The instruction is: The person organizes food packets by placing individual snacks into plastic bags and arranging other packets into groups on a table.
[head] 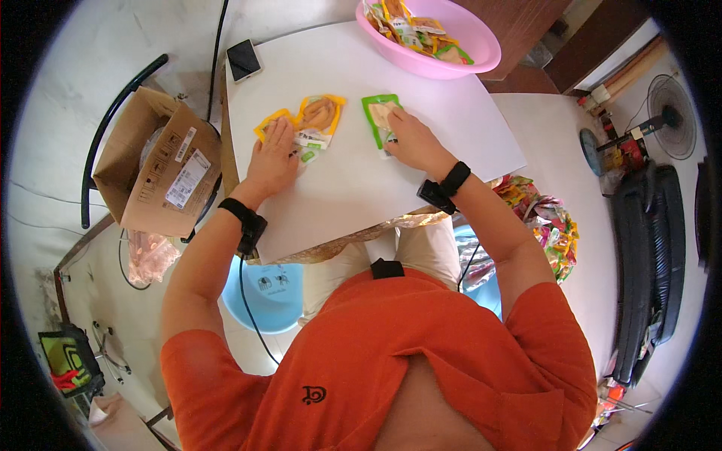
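Note:
Two yellow-edged food pouches lie side by side on a white tabletop (350, 197). My left hand (273, 160) rests flat over the left yellow-edged pouch (264, 128) and hides most of it. Just right of its fingers is the other yellow-edged pouch (319, 115), with brown food showing through a clear window. My right hand (418, 141) has its thumb and fingers on the right side of a green-edged pouch (371, 111) holding pale food. A gap of bare tabletop separates the green pouch from the yellow ones.
A pink basin (482, 53) full of similar pouches stands at the table's far right. A smartphone (243, 61) lies at the far left corner. An open cardboard box (163, 175) is left of the table. Below are a blue basin (262, 307) and many colourful packets (555, 237).

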Action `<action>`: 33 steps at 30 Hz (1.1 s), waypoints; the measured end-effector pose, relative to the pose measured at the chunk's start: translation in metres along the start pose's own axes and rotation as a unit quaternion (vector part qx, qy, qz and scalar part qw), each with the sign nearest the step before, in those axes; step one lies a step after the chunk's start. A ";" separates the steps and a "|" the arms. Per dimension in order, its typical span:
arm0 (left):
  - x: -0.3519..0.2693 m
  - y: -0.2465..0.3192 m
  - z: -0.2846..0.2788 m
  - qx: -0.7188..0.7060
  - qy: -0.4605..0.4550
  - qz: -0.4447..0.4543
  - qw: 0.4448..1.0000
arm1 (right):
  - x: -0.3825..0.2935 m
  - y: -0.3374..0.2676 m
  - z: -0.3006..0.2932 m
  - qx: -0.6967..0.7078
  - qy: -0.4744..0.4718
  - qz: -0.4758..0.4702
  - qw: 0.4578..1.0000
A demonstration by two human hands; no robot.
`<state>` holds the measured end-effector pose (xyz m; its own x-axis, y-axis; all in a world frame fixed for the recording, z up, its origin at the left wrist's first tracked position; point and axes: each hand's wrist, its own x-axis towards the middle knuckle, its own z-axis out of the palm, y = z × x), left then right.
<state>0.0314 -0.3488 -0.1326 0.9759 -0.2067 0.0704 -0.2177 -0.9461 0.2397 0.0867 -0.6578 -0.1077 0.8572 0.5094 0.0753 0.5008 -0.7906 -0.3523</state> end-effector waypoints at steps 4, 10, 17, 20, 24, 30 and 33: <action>0.014 -0.031 -0.013 -0.013 -0.018 0.013 1.000 | -0.003 0.000 0.007 0.009 0.041 -0.003 0.999; 0.034 -0.007 -0.018 0.100 0.054 0.080 0.990 | -0.006 -0.001 0.009 0.046 0.039 -0.003 0.998; 0.043 0.042 -0.011 0.100 0.041 0.163 0.981 | -0.004 0.006 0.015 0.041 0.041 0.002 0.998; 0.038 0.061 -0.014 0.157 -0.020 0.108 0.981 | -0.003 0.003 0.016 0.020 0.035 0.025 0.999; 0.027 0.065 -0.018 0.146 0.026 0.103 0.984 | 0.008 -0.016 0.015 0.031 0.013 0.043 0.999; 0.007 0.079 -0.029 0.067 -0.030 0.041 0.996 | 0.035 -0.040 0.024 0.039 -0.002 -0.005 0.999; -0.030 0.085 -0.014 0.011 0.010 0.072 0.997 | 0.046 -0.043 0.015 0.118 0.068 -0.093 0.986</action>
<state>-0.0165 -0.4198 -0.1007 0.9338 -0.3366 0.1213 -0.3553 -0.9120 0.2047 0.1034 -0.5953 -0.1033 0.7694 0.5750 0.2781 0.6227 -0.5783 -0.5271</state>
